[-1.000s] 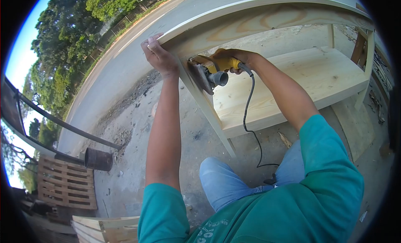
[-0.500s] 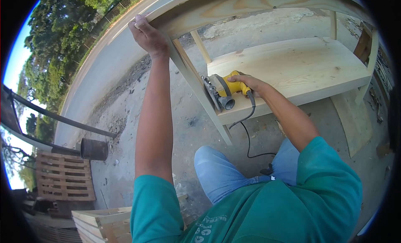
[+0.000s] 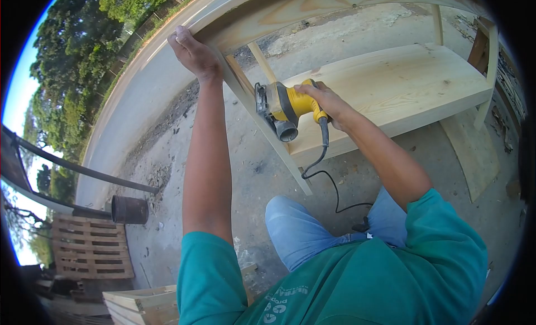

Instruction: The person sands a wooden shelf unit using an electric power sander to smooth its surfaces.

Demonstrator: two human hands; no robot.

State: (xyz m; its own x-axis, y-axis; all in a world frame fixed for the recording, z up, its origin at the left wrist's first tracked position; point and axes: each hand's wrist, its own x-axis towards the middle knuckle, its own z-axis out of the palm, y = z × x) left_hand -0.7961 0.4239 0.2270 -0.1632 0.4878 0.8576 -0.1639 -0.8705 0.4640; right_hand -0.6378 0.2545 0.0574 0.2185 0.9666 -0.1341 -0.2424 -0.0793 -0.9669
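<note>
My right hand (image 3: 329, 104) is wrapped round the yellow body of an electric sander (image 3: 287, 104). The sander's flat pad faces left, against or close beside the leg (image 3: 259, 115) of a pale wooden table frame; contact cannot be made out for certain. A dark round dust port shows on its lower side, and a black cord (image 3: 329, 177) runs down from it toward my legs. My left hand (image 3: 195, 54) grips the upper left corner of the frame, at the end of the top rail (image 3: 312, 11). Below the rail lies a broad wooden shelf (image 3: 391, 85).
A loose board (image 3: 472, 157) lies on the concrete under the shelf's right side. At left are a rusty bucket (image 3: 129, 209), a wooden pallet (image 3: 92, 247) and a dark metal bar (image 3: 84, 168). Another wooden piece (image 3: 139, 302) stands by my left side; a road runs beyond.
My right hand has raised the sander up along the leg, a little to the left. My left hand stays on the corner, while the whole view has shifted slightly.
</note>
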